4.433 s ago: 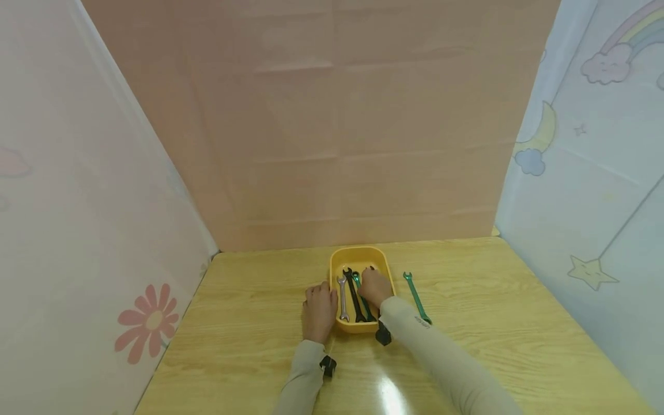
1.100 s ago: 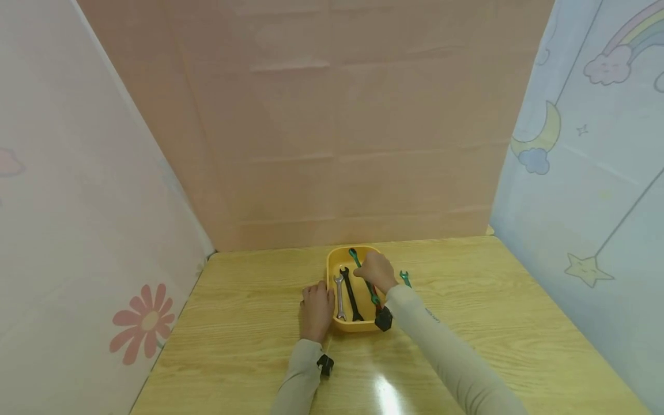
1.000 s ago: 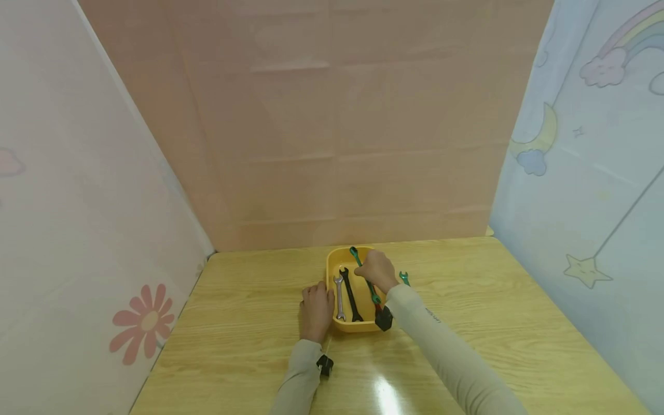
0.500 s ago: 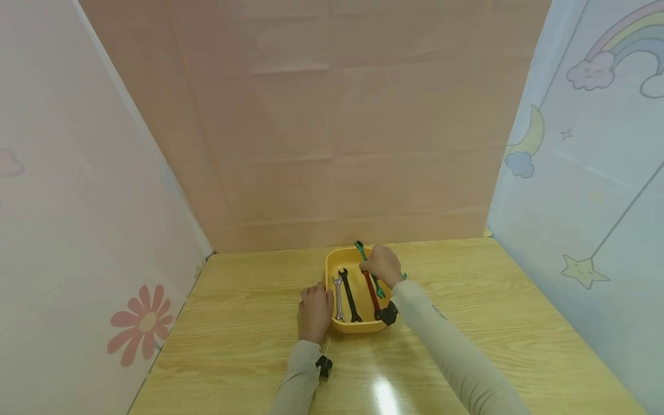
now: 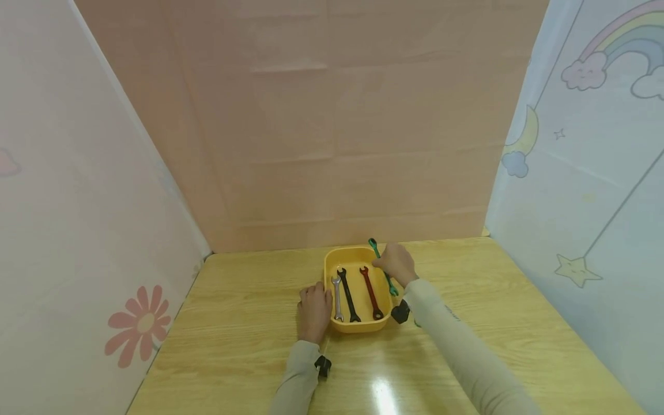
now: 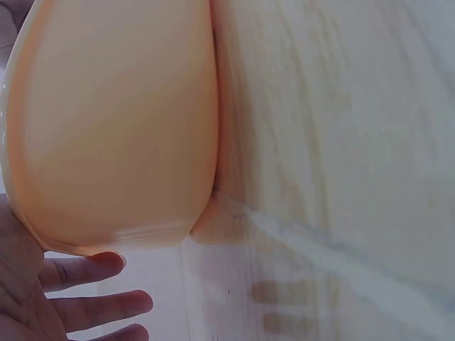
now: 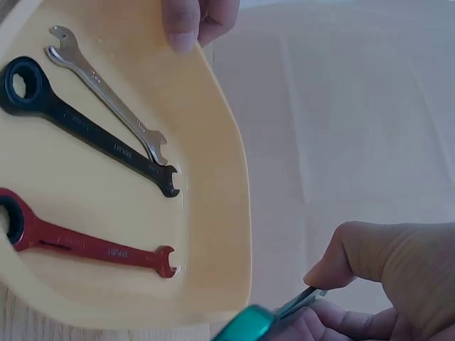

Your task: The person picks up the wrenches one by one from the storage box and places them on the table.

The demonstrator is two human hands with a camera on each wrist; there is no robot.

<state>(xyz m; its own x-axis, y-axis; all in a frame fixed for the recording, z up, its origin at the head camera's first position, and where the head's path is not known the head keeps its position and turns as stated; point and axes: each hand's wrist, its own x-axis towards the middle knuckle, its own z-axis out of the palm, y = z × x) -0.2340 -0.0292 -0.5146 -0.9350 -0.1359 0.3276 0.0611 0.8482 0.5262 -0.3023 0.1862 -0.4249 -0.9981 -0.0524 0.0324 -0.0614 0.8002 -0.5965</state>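
Head view: A right hand [image 5: 396, 263] pinched a green wrench [image 5: 374, 247] over the right edge of a yellow tray [image 5: 359, 328] on the bench [image 5: 233, 323], the left hand [image 5: 314, 314] clasping the opposite rim. Silver [image 5: 338, 300], black [image 5: 349, 295] and red wrenches [image 5: 370, 293] lay inside. Left wrist: Only here, spread fingers [image 6: 103, 307] showed outside the tray. Right wrist: Lettering [image 7: 117, 252], unreadable from overhead, marked the red shaft.

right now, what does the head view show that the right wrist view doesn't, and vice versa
Only head: the sleeves, printed flower and rainbow.
Only right wrist: the wrench lettering.
Both: the right hand pinching the green wrench, the left hand on the tray and, inside it, the silver wrench, black wrench and red wrench.
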